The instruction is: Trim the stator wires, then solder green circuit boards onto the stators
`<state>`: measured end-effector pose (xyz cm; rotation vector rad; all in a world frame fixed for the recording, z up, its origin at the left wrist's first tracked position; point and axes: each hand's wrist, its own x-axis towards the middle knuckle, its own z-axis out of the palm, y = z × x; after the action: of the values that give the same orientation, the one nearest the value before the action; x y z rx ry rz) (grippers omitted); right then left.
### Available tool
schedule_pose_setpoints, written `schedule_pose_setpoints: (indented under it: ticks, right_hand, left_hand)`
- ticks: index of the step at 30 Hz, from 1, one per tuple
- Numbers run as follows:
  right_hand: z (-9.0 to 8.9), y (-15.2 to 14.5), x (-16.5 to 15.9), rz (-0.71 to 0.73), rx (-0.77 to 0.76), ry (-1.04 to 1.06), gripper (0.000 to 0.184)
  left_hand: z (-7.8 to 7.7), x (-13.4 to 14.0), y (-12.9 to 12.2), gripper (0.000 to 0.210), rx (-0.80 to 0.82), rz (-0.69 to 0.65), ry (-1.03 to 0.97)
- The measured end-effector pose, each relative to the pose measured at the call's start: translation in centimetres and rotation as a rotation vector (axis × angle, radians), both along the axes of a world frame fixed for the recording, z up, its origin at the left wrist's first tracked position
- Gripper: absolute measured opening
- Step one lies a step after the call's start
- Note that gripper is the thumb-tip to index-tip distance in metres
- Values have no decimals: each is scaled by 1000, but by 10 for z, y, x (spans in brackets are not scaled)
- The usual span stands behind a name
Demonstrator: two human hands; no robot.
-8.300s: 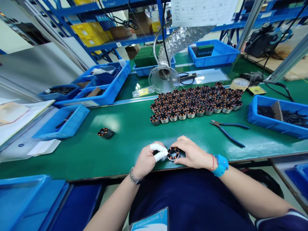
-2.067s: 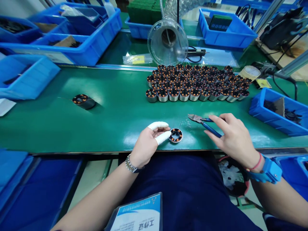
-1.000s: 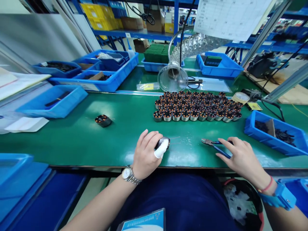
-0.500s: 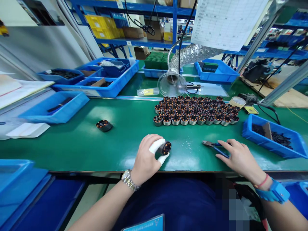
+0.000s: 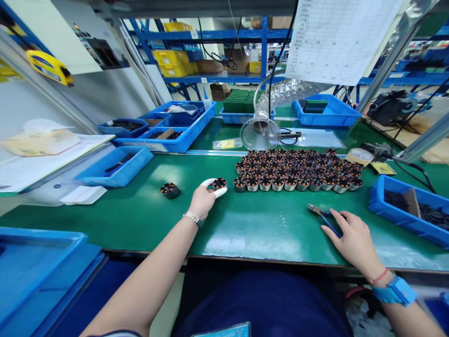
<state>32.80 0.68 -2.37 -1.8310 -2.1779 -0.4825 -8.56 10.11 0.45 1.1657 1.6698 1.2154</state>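
My left hand (image 5: 202,201), with white covers on its thumb and a finger, grips a motor stator (image 5: 220,183), a short metal cylinder with copper windings and black inserts. It is just left of the packed rows of similar stators (image 5: 277,183). One more stator (image 5: 170,190), a thin wire sticking out of its side, stands alone farther left. At the right my right hand (image 5: 356,241) has its thumb and fingers around the blue handles of diagonal cutters (image 5: 317,211), whose jaws point left over the green tabletop (image 5: 245,224).
Tiny white bits (image 5: 281,220) lie scattered on the tabletop. A blue bin of black parts (image 5: 409,210) stands at the right, and a blue tray (image 5: 115,166) at the left. A clear suction hood (image 5: 260,135) on a foil duct hangs behind the rows, near a tape roll (image 5: 360,157).
My left hand has carried the stator forward and left, from near the front edge to beside the rows, and turned it upright. My right hand stays at the cutters. The view has shifted somewhat.
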Motion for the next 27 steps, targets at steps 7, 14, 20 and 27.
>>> schedule_pose_setpoints:
  ticks: [7, 14, 20, 27]
  right_hand:
    - [0, 1, -1, 26, 21, -14, 52]
    - [-9, 3, 9, 42, 42, -52, 54]
    - [-19, 9, 11, 63, 33, -48, 60]
    - [19, 29, 26, 148, 63, 55, 50]
  left_hand:
    - [-13, 13, 57, 57, 28, -60, 37]
    - [-4, -2, 22, 66, 85, -85, 166]
    - [-3, -79, -36, 58, 166, 439, 790]
    - [7, -109, -34, 50, -36, 236, 912]
